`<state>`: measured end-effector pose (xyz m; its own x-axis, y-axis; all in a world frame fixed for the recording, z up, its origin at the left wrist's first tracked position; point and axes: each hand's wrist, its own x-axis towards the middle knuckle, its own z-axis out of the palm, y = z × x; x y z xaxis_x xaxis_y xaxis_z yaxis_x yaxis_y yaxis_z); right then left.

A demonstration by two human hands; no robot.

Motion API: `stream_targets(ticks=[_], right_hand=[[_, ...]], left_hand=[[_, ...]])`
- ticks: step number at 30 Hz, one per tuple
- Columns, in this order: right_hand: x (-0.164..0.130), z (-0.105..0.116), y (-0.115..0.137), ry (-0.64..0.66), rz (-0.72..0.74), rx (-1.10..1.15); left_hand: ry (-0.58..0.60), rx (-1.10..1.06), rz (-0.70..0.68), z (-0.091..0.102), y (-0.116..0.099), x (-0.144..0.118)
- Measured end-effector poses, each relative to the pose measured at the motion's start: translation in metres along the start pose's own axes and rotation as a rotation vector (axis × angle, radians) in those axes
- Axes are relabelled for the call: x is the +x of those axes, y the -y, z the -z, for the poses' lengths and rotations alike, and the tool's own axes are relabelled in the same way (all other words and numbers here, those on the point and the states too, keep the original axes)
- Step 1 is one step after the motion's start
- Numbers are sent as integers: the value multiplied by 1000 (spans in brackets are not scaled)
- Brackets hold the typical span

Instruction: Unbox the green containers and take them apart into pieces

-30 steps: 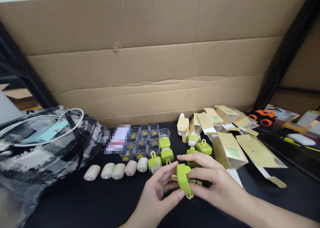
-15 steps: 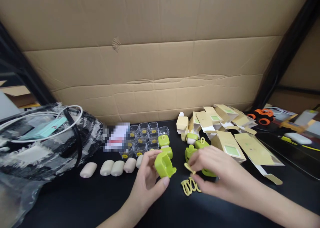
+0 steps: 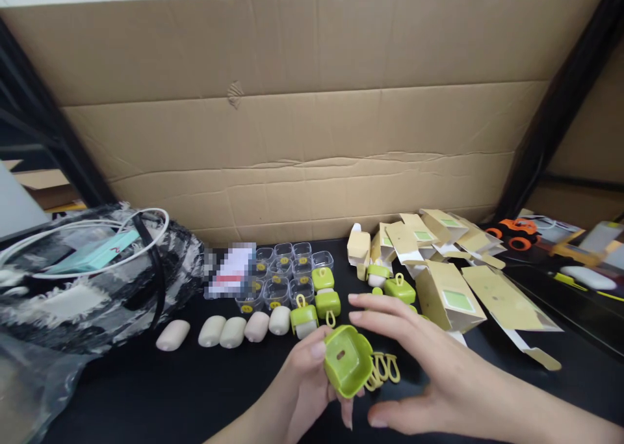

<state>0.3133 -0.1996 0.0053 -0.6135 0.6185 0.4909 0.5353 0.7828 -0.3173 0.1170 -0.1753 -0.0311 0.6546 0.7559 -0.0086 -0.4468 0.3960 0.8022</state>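
- Since the earlier frame: green cap (image 3: 348, 361) turned from side-on to hollow-side-up and shifted toward centre; right hand (image 3: 429, 366) lifted off the yellow loops (image 3: 385, 368), which now lie exposed on the table.
- Plastic-wrapped bundle (image 3: 73, 288), far left: dark contents, white cable (image 3: 88, 236) looped on top, teal card beneath the loop.
- Beige oval pieces (image 3: 227, 331), one row of five on the black table (image 3: 146, 392), lying side by side, just in front of the clear cups.
- Blurred label (image 3: 229, 272), flat, beside the clear cups.
- Clear plastic cups (image 3: 287, 272), small, grouped in rows, each with a yellow sticker.
- Assembled green-capped units (image 3: 319, 298), three, standing just right of the cups; yellow loop tabs visible on two.
- Left hand (image 3: 307, 385): closed on the green cap, thumb on its near-left edge, fingers underneath. Cap held above the table near centre front, open side toward the camera, slot visible in its floor.
- Yellow loops, small cluster, on the table touching or just behind the cap's right edge; cannot tell which.
- Right hand: open, fingers extended and spread, empty, hovering just right of the cap and over the loops.
- More green units (image 3: 397, 288), behind the right hand.
- Kraft paper boxes (image 3: 448, 288), several, some flattened, with green labels, piled at right.
- Orange toy vehicle (image 3: 517, 231), far right.
- Cardboard sheet (image 3: 312, 106), upright, spanning the rear.
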Motion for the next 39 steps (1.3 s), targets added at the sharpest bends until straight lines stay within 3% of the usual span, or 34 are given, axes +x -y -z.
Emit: stream_targets(ticks=[4, 8, 13, 17, 21, 26, 29, 34, 37, 39], right_hand=[[18, 7, -7, 35, 14, 68], [48, 19, -40, -33, -184, -99], [72, 11, -74, 186, -265, -300], [78, 9, -75, 283, -253, -296], [93, 8, -70, 225, -243, -268], [115, -13, -71, 178, -187, -209], [113, -12, -72, 107, -188, -172], [87, 15, -55, -103, -240, -45], [65, 16, -34, -159, -266, 290], [49, 9, -19, -113, -293, 560]], left_hand=[[-16, 3, 100, 7, 8, 4], [-16, -41, 135, 15, 14, 5], [12, 45, 124, 17, 15, 4], [8, 67, 149, 17, 15, 5], [26, 74, 151, 18, 15, 4], [8, 99, 84, 17, 11, 2], [-12, 146, 53, 15, 8, 3], [67, 18, 222, 14, 10, 3], [124, -101, 208, 14, 9, 1], [173, -150, 226, 14, 8, 1]])
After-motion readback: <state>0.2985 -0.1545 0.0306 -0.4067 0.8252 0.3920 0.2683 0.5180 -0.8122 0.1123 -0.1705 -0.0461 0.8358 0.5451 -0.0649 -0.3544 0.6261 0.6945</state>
